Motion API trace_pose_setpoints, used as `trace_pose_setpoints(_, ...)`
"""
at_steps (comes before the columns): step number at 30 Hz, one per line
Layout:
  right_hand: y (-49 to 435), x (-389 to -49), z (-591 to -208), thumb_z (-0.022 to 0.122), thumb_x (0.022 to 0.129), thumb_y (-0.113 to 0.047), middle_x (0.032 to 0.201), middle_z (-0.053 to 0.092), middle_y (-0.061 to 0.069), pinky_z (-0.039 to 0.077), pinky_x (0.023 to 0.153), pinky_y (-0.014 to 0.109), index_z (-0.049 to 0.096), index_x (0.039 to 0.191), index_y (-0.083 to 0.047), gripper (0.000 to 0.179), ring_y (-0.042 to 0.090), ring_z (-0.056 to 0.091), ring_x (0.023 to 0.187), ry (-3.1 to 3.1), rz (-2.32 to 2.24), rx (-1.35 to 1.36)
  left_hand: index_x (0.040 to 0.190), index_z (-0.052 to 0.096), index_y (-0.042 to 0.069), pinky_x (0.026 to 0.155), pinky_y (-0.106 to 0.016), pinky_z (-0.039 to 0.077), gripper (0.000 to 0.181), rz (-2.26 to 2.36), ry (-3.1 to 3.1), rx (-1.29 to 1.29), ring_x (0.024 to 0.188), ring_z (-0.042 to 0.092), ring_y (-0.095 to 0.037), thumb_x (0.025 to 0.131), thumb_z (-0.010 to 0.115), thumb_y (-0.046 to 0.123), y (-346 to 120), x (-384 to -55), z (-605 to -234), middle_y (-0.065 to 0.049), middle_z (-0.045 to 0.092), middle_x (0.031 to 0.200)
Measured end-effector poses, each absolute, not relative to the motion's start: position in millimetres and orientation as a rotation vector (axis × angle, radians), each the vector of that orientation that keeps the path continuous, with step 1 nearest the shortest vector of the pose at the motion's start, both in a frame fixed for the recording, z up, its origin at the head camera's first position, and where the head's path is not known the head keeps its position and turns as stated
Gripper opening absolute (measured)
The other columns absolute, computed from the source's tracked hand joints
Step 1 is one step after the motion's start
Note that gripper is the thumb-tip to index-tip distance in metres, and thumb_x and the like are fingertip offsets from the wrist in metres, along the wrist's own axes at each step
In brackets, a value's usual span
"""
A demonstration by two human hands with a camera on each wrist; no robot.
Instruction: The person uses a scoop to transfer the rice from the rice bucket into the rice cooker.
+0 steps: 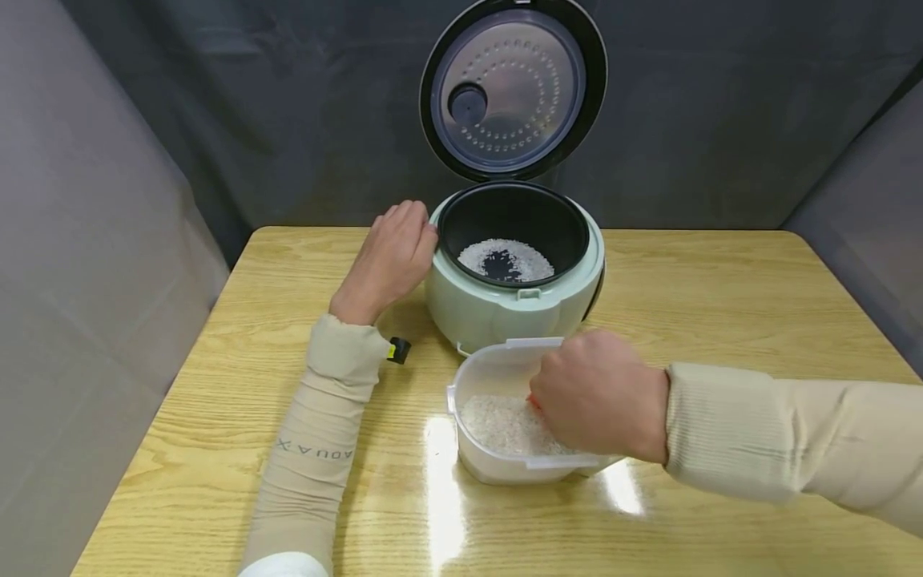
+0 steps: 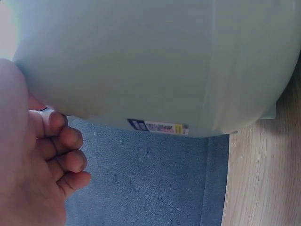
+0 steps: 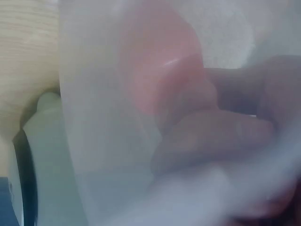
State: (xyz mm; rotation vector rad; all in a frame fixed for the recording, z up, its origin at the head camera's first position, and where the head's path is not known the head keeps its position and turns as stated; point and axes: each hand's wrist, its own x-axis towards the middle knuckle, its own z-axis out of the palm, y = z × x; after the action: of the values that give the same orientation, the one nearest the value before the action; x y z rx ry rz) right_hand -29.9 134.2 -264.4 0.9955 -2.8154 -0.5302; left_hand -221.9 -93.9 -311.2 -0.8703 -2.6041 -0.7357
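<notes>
A pale green rice cooker [image 1: 505,312] stands with its lid [image 1: 508,88] raised; white rice [image 1: 537,263] rings a bare dark patch in its black pot. My left hand [image 1: 392,252] holds the cooker's left side at the rim; the left wrist view shows curled fingers [image 2: 70,160] against the green body [image 2: 141,61]. In front sits a translucent plastic container [image 1: 476,469] of rice [image 1: 505,425]. Inside it my right hand [image 1: 598,393] grips a red scoop [image 3: 160,56], seen hazily through the container wall in the right wrist view. Most of the scoop is hidden from above.
The wooden table [image 1: 743,304] extends to both sides. Dark cloth [image 1: 324,104] hangs behind, with grey panels left and right. A small black device [image 1: 399,350] sticks out from the left cuff. The container stands close before the cooker.
</notes>
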Motion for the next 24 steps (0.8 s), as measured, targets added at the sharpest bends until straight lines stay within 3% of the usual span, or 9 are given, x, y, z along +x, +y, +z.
trace_pose_setpoints(6, 130.7, -34.9, -270.1, 0.064, 0.095, -0.041, 0.05, 0.047, -0.003, 0.04, 0.04, 0.035, 0.05, 0.054, -0.019, 0.049, 0.015, 0.043, 0.042, -2.958, -0.581, 1.022, 0.092, 0.051, 0.006, 0.079, -0.037, 0.036, 0.026, -0.741, -2.607, -0.869, 0.083, 0.045, -0.029, 0.105, 0.034, 0.02, -92.9, -221.6, -311.5, -0.01, 0.046, 0.085)
trace_pose_setpoints(13, 130.4, -35.6, -269.9, 0.059, 0.099, -0.04, 0.053, 0.049, 0.001, 0.045, 0.038, 0.042, 0.053, 0.057, -0.017, 0.048, 0.019, 0.047, 0.045, -3.163, -0.565, 0.973, 0.092, 0.051, 0.006, 0.079, -0.038, 0.036, 0.025, -0.745, -2.604, -0.876, 0.083, 0.045, -0.029, 0.105, 0.035, 0.019, -91.1, -221.0, -309.1, -0.01, 0.046, 0.085)
trace_pose_setpoints(24, 132.5, -38.6, -273.6, 0.064, 0.087, -0.028, 0.051, 0.047, -0.004, 0.043, 0.039, 0.04, 0.049, 0.053, -0.019, 0.038, 0.015, 0.043, 0.046, -3.258, -0.491, 0.972, 0.093, 0.051, 0.006, 0.082, -0.039, 0.036, 0.026, -0.764, -2.65, -0.842, 0.086, 0.045, -0.029, 0.105, 0.034, 0.021, -92.9, -221.3, -309.8, -0.01, 0.046, 0.086)
